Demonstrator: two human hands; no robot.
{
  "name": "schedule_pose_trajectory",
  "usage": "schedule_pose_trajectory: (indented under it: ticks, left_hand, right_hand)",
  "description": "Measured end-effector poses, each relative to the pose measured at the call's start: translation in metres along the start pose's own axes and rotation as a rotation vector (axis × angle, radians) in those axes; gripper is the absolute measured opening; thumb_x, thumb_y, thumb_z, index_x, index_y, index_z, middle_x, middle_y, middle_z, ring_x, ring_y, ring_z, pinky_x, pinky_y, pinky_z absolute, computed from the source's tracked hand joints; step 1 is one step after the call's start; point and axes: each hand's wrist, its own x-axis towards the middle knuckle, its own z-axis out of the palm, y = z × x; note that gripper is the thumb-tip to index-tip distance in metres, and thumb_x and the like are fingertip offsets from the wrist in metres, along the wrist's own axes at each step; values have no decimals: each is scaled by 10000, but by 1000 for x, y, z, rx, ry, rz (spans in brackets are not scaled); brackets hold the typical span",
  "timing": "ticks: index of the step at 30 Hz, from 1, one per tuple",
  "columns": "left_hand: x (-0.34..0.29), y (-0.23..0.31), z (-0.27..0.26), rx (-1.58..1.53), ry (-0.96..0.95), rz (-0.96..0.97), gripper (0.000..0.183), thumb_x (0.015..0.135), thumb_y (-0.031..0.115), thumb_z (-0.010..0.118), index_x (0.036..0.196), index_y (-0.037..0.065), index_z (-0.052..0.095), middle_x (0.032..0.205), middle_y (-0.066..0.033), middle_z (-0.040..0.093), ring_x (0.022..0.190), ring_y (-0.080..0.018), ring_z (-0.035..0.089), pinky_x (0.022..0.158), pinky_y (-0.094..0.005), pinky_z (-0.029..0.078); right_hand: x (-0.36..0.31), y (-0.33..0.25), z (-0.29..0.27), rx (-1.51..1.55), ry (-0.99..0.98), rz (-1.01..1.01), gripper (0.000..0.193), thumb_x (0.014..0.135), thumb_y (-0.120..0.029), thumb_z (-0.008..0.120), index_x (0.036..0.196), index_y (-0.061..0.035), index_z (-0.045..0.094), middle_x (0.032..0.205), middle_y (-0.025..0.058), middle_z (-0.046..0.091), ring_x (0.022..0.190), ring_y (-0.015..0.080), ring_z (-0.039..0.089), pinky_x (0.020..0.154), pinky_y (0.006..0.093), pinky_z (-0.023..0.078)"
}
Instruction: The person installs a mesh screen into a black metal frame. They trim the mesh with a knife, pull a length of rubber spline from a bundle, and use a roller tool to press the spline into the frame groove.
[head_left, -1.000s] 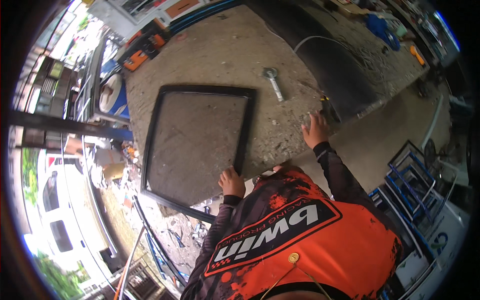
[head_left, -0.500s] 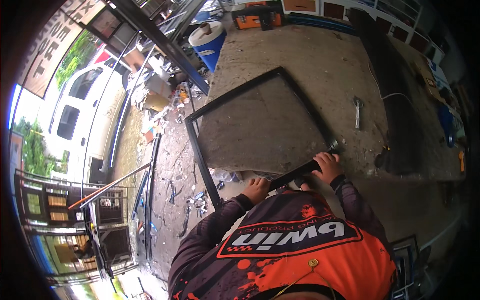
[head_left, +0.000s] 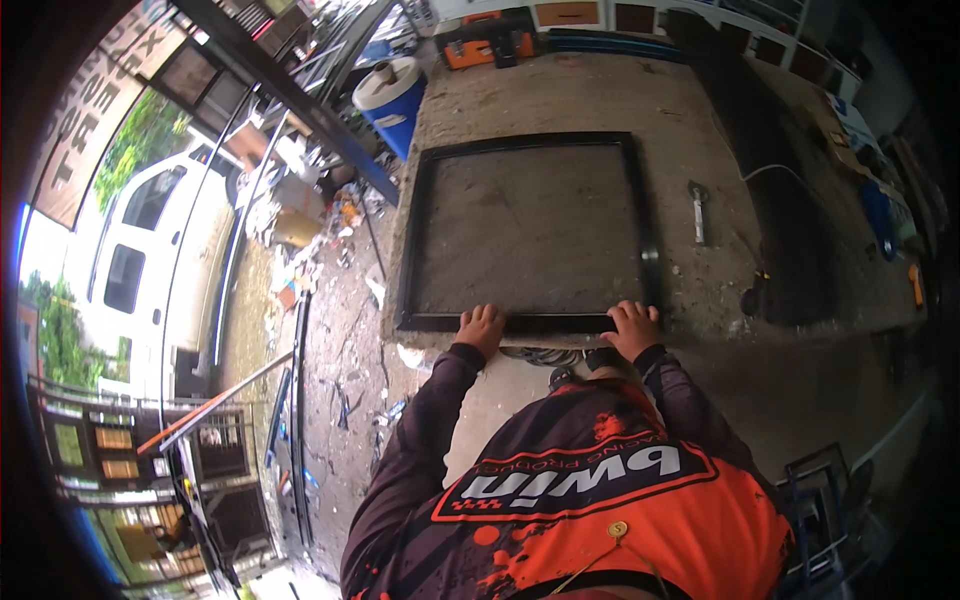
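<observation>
A black rectangular screen frame (head_left: 555, 323) with dark mesh lies flat on the worktable (head_left: 560, 95), its near rail along the table's front edge. Over that rail, left of its middle, my left hand (head_left: 482, 330) has its fingers curled. My right hand (head_left: 634, 328) grips the same rail close to the near right corner. Both thumbs are mostly hidden from view. To the right of the frame lies a metal wrench (head_left: 698, 213), touched by neither hand.
A long dark roll of mesh (head_left: 775, 190) tied with cord lies along the table's right side. An orange and black toolbox (head_left: 487, 42) sits at the far edge. Beyond the left edge stands a blue and white cooler (head_left: 392, 105); metal bars (head_left: 300, 420) lie on the littered floor.
The screen frame has turned and shifted from a slant, with its left part overhanging the table, to lying square on top. Both hands have moved with it, away from my body.
</observation>
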Motion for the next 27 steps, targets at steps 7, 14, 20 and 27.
schedule_pose_trajectory:
  ticks: [7,14,20,27]
  left_hand:
    - [-19,0,6,-95,7,-178,470,853,91,520,1321,134,525,1283,-103,516,1191,-311,476,964,-473,380]
    - [4,60,-10,-247,53,-302,534,743,86,582,1273,110,526,1303,-106,485,1230,-327,425,983,-496,341]
    - [41,159,-5,-419,132,-52,523,727,152,653,1237,99,548,1294,-145,480,1214,-384,417,1012,-530,337]
    - [130,259,6,-369,134,177,473,733,146,671,1183,45,567,1230,-168,516,1157,-396,455,995,-514,355]
  right_hand:
    - [-41,1,-1,195,290,-17,390,781,-273,737,1097,-124,564,1114,70,533,1078,278,511,910,477,381]
    - [-176,118,90,442,-111,478,251,825,-240,668,1005,-79,602,936,158,626,902,357,609,794,477,476]
    - [-306,228,113,653,-67,1045,412,883,-486,577,893,-98,712,899,165,696,845,337,664,773,479,512]
    - [-359,343,66,306,-629,1121,493,956,-465,478,1174,-63,663,1176,197,650,1139,385,588,961,484,457]
